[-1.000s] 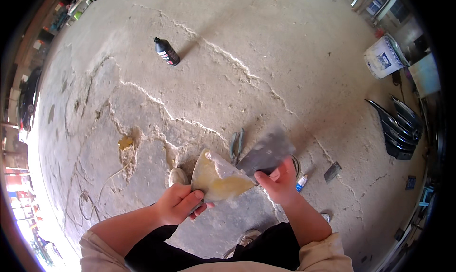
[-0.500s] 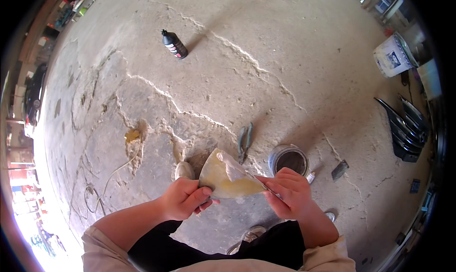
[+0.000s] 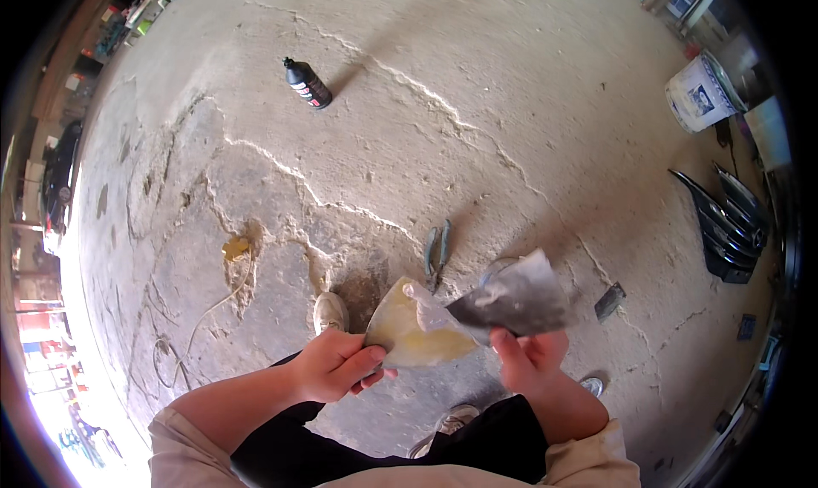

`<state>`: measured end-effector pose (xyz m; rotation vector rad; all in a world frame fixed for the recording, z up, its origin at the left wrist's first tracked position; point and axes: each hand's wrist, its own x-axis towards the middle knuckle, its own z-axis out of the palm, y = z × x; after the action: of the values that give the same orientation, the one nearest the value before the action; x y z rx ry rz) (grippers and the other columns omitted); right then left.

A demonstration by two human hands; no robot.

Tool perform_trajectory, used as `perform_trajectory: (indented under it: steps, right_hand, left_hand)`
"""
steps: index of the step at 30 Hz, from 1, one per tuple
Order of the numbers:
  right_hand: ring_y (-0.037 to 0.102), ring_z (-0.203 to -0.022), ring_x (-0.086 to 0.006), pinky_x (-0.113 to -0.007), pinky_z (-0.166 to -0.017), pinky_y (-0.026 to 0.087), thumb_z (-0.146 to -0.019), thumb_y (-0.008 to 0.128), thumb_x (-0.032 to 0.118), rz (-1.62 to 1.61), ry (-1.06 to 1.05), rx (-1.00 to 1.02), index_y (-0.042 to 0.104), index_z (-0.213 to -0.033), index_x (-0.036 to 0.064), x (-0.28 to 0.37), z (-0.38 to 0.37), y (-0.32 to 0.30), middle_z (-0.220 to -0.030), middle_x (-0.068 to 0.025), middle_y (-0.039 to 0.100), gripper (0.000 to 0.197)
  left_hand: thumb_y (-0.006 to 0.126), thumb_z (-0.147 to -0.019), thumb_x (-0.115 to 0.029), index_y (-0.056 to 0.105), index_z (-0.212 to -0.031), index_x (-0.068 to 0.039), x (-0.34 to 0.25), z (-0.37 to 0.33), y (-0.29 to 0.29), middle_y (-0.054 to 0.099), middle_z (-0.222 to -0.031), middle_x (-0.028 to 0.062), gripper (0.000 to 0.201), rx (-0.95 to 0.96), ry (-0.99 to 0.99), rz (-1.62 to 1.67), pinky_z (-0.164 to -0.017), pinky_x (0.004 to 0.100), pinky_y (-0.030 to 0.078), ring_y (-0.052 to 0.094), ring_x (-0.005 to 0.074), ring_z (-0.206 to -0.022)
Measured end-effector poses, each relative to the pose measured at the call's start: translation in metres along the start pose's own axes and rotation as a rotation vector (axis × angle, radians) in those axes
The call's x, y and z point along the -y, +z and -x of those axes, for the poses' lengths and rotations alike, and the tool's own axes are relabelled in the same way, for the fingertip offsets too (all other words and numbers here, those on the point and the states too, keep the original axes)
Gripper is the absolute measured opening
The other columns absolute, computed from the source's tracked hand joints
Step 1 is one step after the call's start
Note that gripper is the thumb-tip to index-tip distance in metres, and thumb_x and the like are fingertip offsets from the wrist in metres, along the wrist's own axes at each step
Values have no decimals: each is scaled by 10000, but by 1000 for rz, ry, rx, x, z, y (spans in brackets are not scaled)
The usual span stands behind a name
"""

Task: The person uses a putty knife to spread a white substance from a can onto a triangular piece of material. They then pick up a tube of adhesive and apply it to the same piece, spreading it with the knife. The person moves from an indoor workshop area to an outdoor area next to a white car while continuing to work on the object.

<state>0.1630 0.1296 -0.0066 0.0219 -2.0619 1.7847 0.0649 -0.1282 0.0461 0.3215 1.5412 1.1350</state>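
Note:
Fingers and thumb of my left hand (image 3: 335, 366) grip the near left edge of a curved mixing board (image 3: 423, 349), pale with yellow stains. Pinkish-white filler paste (image 3: 426, 307) lies along its upper right part. In my right hand (image 3: 537, 358), thumb and fingers pinch the lower edge of a thin dark-grey spreader (image 3: 515, 311), its broad face turned up and a smear on it. The spreader's left corner meets or overlaps the board beside the paste; actual contact I cannot tell. Behind it, an open can (image 3: 494, 272) is mostly hidden.
Pliers (image 3: 438, 248) lie on the cracked concrete floor beyond the board. A black bottle (image 3: 308, 83) stands farther off. At right are a dark square piece (image 3: 610, 302), black curved trim parts (image 3: 728, 224) and a white bucket (image 3: 702, 94). A yellow piece (image 3: 235, 249) with a cord lies left.
My right hand has turned the spreader from edge-on to broad face up, so it now covers most of the can. The board has shifted slightly right and nearer.

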Motion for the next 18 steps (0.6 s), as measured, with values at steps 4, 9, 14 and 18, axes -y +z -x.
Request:
perform_trajectory:
  steps: [4, 9, 14, 18]
  right_hand:
    - [584, -583, -261, -290, -540, 456, -782, 616, -25, 30, -92, 230, 627, -1067, -39, 10, -5, -2, -912, -145, 677, 286]
    - [636, -632, -252, -332, -568, 483, -741, 616, -53, 115, -371, 252, 546, -1147, -7, -3, -7, -4, -959, -217, 675, 414]
    - [617, -599, -238, -316, -553, 468, -714, 645, -39, 179, -394, 330, 533, -1156, 36, -6, -11, -9, -1018, -225, 672, 462]
    - [584, -567, -225, -313, -549, 460, -706, 652, -31, 209, -415, 343, 530, -1168, 40, -10, -12, -10, -1040, -201, 674, 483]
  left_hand:
    - [402, -1016, -294, 638, -923, 9, 3, -1, -3, 530, -641, 3, 396, -42, -4, -8, -516, 241, 429, 510, 80, -537]
    - [405, -1016, -285, 640, -914, 3, 8, -4, -5, 529, -628, 3, 386, -89, 25, -49, -502, 242, 425, 505, 81, -520]
    - [408, -1015, -288, 646, -929, -4, 12, -4, -6, 532, -625, 7, 381, -98, 70, -51, -497, 240, 419, 499, 78, -513]
    - [409, -1015, -296, 651, -945, -8, 13, -5, -8, 536, -634, 6, 383, -110, 100, -62, -497, 239, 414, 495, 76, -513]
